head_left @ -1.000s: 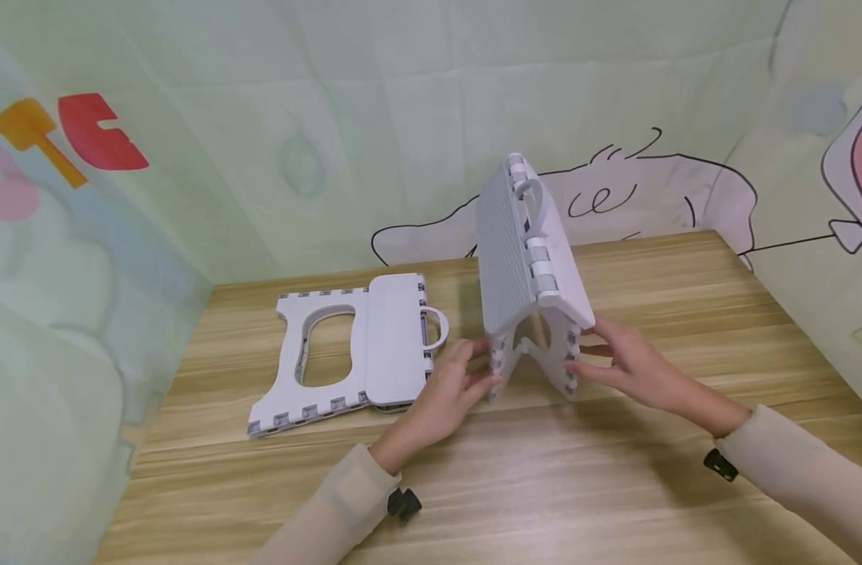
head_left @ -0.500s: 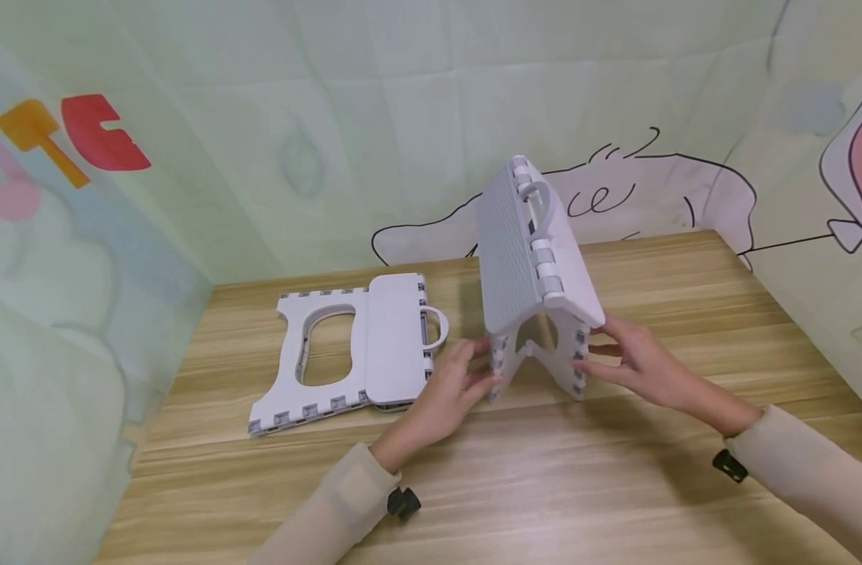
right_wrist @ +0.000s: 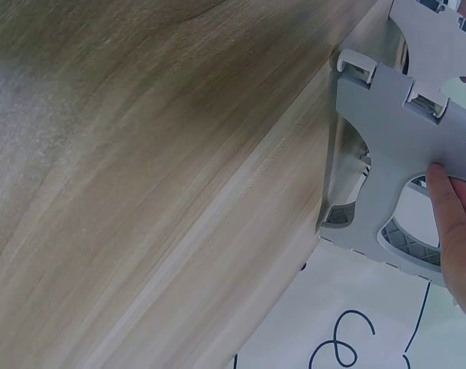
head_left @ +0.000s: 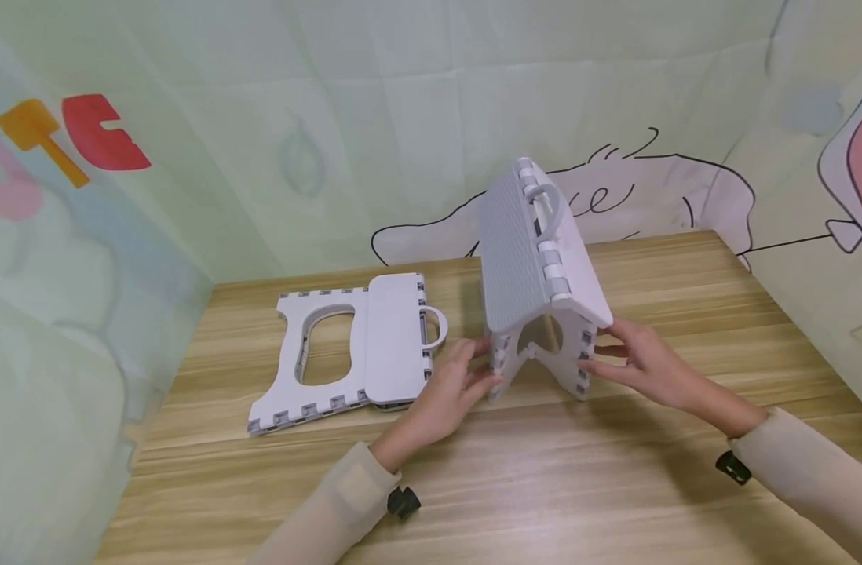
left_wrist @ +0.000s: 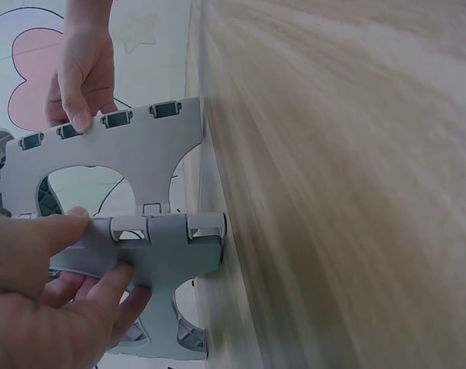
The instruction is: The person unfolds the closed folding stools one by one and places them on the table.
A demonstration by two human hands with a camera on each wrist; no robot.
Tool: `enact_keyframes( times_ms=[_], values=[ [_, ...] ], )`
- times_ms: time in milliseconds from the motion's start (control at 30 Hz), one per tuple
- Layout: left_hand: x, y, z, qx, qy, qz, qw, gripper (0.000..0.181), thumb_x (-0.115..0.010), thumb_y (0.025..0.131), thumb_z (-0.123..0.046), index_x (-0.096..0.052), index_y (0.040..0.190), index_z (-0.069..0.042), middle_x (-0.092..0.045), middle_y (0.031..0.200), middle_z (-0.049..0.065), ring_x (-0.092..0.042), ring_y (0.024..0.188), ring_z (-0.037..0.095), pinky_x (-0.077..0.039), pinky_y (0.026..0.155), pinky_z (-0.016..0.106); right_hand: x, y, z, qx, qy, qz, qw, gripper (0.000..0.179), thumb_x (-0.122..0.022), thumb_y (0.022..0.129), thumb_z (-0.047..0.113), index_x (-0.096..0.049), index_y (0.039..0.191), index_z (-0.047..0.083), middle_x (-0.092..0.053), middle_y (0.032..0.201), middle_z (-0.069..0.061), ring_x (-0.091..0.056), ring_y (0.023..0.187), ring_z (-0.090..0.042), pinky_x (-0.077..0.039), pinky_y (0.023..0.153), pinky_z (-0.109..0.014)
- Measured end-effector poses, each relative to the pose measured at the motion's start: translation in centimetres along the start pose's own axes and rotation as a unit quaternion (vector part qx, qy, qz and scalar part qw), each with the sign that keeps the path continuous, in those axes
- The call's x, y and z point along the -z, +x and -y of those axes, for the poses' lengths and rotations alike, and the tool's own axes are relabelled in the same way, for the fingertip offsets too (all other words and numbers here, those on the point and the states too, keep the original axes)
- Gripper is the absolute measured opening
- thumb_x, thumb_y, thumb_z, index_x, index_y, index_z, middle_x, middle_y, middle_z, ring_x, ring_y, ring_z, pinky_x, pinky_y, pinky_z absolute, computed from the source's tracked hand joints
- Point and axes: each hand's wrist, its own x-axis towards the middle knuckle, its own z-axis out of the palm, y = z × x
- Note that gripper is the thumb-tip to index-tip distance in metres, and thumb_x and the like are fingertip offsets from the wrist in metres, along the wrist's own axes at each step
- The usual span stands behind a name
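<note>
A white folding stool (head_left: 516, 259), half unfolded, stands on the table like a tent, its seat creased along the hinge and its loop handle (head_left: 553, 213) on top. My left hand (head_left: 445, 392) grips the front edge of its left leg panel between thumb and fingers. Opposite, my right hand (head_left: 643, 361) holds the right leg panel's edge; in the left wrist view its thumb lies on that edge. In the right wrist view a finger (right_wrist: 446, 204) lies along the panel's outer face, beside the oval cutout. The legs spread apart in a V.
Left of my left hand, a second white folding stool (head_left: 396, 337) lies folded flat, its handle pointing right. The wooden table (head_left: 530, 486) meets a printed cloth backdrop (head_left: 374, 141) at the back and sides.
My right hand has moved a little to the right with the right leg panel, so the legs and seat halves spread wider. My left hand stays in place.
</note>
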Motion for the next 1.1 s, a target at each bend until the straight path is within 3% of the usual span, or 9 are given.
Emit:
enact_keyframes(
  times_ms=[267,433,767,1100],
  values=[
    [-0.08,0.06,0.00,0.006,0.004,0.003,1.0000,0.047,-0.066,0.094,-0.003,-0.047,0.135,0.010,-0.047,0.133,0.021,-0.052,0.127,0.031,-0.048,0.098,0.020,0.23,-0.28,-0.34,-0.002,0.008,0.001,1.0000,0.061,-0.072,0.088,-0.005,-0.047,0.143,-0.003,-0.059,0.133,-0.020,-0.058,0.118,-0.010,-0.058,0.086,-0.038],
    [-0.15,0.15,0.03,0.003,-0.005,0.004,1.0000,0.047,-0.066,0.094,-0.003,-0.046,0.135,0.010,-0.046,0.133,0.021,-0.051,0.128,0.032,-0.048,0.098,0.021,0.38,-0.48,-0.53,-0.005,0.015,-0.001,0.9999,0.062,-0.072,0.088,-0.006,-0.045,0.144,-0.003,-0.058,0.134,-0.021,-0.057,0.118,-0.005,-0.058,0.086,-0.038],
    [-0.22,0.20,0.16,0.006,-0.035,0.003,0.9994,0.047,-0.065,0.094,0.000,-0.045,0.136,0.008,-0.046,0.134,0.022,-0.054,0.126,0.034,-0.049,0.098,0.023,0.27,-0.38,-0.80,-0.011,0.030,-0.004,0.9995,0.061,-0.073,0.086,-0.007,-0.047,0.141,-0.005,-0.059,0.132,-0.021,-0.058,0.116,-0.005,-0.058,0.086,-0.037],
    [-0.64,0.37,0.24,-0.007,-0.023,-0.010,0.9997,0.046,-0.069,0.091,0.002,-0.048,0.131,0.009,-0.048,0.132,0.022,-0.053,0.126,0.034,-0.050,0.097,0.024,0.09,-0.41,-0.61,-0.026,0.024,-0.010,0.9993,0.060,-0.075,0.085,-0.005,-0.048,0.139,-0.005,-0.060,0.129,-0.020,-0.060,0.113,-0.017,-0.059,0.085,-0.040]
  ],
)
